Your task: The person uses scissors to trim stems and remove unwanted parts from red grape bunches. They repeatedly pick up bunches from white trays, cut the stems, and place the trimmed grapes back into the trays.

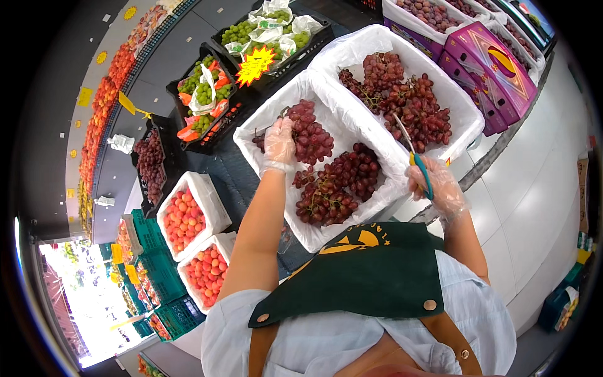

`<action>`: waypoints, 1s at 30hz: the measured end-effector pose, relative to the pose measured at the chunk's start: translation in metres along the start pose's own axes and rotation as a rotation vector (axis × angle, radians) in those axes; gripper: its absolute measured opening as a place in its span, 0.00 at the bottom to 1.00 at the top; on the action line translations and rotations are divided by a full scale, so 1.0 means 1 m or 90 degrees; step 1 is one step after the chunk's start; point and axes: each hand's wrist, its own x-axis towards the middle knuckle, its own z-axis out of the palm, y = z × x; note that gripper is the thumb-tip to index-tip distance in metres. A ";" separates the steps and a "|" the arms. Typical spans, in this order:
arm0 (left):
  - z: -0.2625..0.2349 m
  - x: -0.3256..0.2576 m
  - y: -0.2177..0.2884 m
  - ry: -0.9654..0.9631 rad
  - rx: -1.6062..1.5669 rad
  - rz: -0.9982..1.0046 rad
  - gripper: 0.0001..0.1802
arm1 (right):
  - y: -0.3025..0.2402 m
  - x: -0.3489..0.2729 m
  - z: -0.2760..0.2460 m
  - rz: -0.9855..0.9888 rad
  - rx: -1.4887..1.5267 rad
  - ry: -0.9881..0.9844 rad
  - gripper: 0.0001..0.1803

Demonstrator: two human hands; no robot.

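My left hand (279, 146), in a clear plastic glove, is closed on a bunch of red grapes (309, 133) over the left white-lined box (251, 135). More red grape bunches (336, 188) lie in that box's near part. My right hand (440, 185), gloved too, grips a pair of scissors (422, 173) with teal and yellow handles. Their blades point up and away, over the near edge of the right white-lined box (461, 116). Several dark red bunches (408, 103) rest inside this second box. Whether the blades are apart is hard to make out.
Black crates of green grapes (276, 34) stand at the far left, with a yellow star-shaped sign (255, 65). White boxes of orange-red fruit (182, 220) sit left of my arm. Purple cartons (493, 75) stand at the far right, beside the tiled floor (521, 188).
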 end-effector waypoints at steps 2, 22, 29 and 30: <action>0.027 0.001 0.020 -0.004 -0.268 -0.199 0.16 | 0.006 -0.001 -0.009 0.013 0.015 0.019 0.17; 0.038 0.121 -0.073 -0.315 0.283 -0.068 0.22 | 0.008 0.026 -0.003 0.095 0.009 0.073 0.14; 0.021 0.102 -0.066 -0.224 0.621 0.110 0.16 | 0.017 0.029 -0.003 0.107 -0.004 0.070 0.13; 0.024 0.100 -0.067 -0.230 0.650 0.104 0.15 | 0.018 0.029 -0.004 0.100 -0.002 0.068 0.13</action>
